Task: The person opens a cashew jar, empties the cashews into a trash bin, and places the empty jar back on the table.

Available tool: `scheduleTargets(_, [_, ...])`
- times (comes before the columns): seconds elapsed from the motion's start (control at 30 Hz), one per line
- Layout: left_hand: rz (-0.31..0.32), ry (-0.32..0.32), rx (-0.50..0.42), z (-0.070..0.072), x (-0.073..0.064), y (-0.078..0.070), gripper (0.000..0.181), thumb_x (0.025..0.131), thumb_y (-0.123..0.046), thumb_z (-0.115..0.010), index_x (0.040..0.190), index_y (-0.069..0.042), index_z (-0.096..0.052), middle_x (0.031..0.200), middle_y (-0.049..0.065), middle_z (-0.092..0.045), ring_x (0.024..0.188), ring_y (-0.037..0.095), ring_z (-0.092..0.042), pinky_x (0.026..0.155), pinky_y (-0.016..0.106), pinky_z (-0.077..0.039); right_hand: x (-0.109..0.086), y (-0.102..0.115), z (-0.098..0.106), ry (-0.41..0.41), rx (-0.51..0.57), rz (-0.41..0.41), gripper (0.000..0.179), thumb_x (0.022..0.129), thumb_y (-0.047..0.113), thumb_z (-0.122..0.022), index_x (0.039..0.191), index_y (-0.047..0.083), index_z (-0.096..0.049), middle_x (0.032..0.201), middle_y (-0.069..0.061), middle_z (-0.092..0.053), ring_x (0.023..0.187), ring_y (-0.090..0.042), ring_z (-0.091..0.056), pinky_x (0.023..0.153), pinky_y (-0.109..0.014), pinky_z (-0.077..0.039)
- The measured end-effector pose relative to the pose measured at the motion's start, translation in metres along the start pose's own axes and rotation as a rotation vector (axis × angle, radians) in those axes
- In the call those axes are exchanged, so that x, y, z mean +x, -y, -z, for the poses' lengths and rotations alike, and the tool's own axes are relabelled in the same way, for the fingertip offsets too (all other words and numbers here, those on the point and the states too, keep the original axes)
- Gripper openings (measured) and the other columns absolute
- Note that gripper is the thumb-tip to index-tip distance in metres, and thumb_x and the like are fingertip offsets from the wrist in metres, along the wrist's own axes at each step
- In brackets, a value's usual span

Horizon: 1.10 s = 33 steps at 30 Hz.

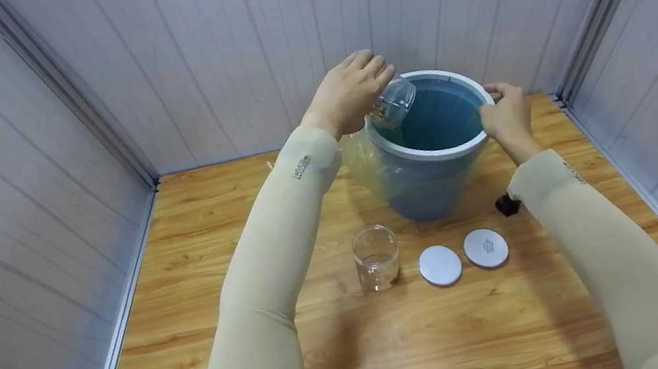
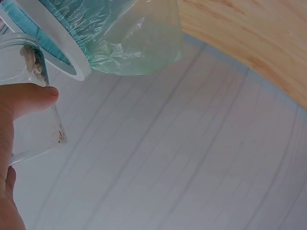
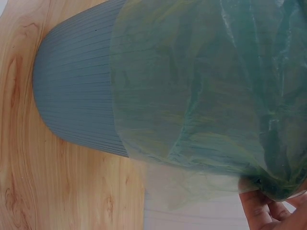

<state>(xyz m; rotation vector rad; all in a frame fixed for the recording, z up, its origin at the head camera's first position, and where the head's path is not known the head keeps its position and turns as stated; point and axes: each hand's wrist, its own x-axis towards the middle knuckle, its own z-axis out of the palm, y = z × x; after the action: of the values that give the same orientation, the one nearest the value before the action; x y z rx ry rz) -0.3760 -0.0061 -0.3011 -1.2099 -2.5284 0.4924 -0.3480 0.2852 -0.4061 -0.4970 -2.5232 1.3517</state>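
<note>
My left hand (image 1: 354,92) grips a clear glass jar (image 1: 394,104), tilted with its mouth over the left side of a blue trash can (image 1: 430,191). In the left wrist view, brownish bits (image 2: 32,61) cling inside the jar near its mouth, and my thumb presses along its side. The can has a white rim (image 1: 431,153) and a thin greenish-yellow bag (image 2: 139,38) folded over its outside. On the can's right side, my right hand (image 1: 508,118) pinches the rim and bag edge; the right wrist view shows its fingers (image 3: 259,211) under the gathered plastic.
A second clear glass jar (image 1: 377,260) stands upright on the wooden table (image 1: 199,286) in front of the can. Two round white lids (image 1: 440,266) lie to its right. A small black object (image 1: 507,205) sits by the right forearm. Pale panel walls (image 1: 202,65) enclose the table.
</note>
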Motion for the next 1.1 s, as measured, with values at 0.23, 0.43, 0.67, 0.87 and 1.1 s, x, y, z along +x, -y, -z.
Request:
scheduleTargets(0.23, [-0.056,-0.016,0.095,0.001,0.002,-0.003,0.071,0.1,-0.015,-0.075,0.162,-0.007,-0.043,0.16,0.015,-0.052,0.151,0.033,-0.046,0.136,0.041,-0.031,-0.001,0.0,0.002,0.006,0.013,0.005,0.055,0.102,0.002,-0.052,0.157,0.003,-0.055,0.142,-0.026,-0.064,0.125,-0.035,-0.061,0.114,-0.049,-0.057])
scheduleTargets(0.43, [-0.077,-0.031,0.121,0.003,0.004,-0.006,0.068,0.1,-0.012,-0.074,0.161,-0.007,-0.044,0.161,0.015,-0.052,0.153,0.033,-0.045,0.136,0.042,-0.03,-0.001,0.0,0.002,0.004,0.018,-0.001,0.055,0.102,0.002,-0.052,0.157,0.003,-0.055,0.141,-0.026,-0.064,0.124,-0.035,-0.061,0.114,-0.049,-0.057])
scheduleTargets(0.67, [-0.095,0.015,0.162,0.004,0.007,-0.01,0.063,0.109,-0.017,-0.063,0.166,-0.009,-0.037,0.169,0.014,-0.045,0.16,0.034,-0.038,0.138,0.042,-0.026,0.0,-0.002,0.003,-0.009,-0.003,0.002,0.056,0.099,0.003,-0.053,0.155,0.004,-0.059,0.137,-0.026,-0.067,0.119,-0.031,-0.063,0.106,-0.043,-0.06])
scheduleTargets(0.87, [-0.126,0.035,0.216,0.005,0.008,-0.011,0.072,0.107,-0.021,-0.069,0.169,-0.009,-0.034,0.171,0.014,-0.043,0.162,0.034,-0.036,0.138,0.042,-0.024,0.001,-0.002,0.003,-0.02,-0.006,0.018,0.055,0.097,0.004,-0.055,0.152,0.003,-0.061,0.132,-0.025,-0.069,0.114,-0.029,-0.063,0.094,-0.035,-0.058])
scheduleTargets(1.1, [-0.178,0.038,0.303,0.007,0.01,-0.011,0.075,0.107,-0.037,-0.068,0.168,-0.006,-0.035,0.17,0.015,-0.044,0.161,0.035,-0.036,0.138,0.042,-0.025,0.0,-0.001,0.003,-0.014,0.005,0.016,0.055,0.098,0.003,-0.055,0.152,0.002,-0.061,0.133,-0.025,-0.068,0.116,-0.03,-0.063,0.103,-0.042,-0.059])
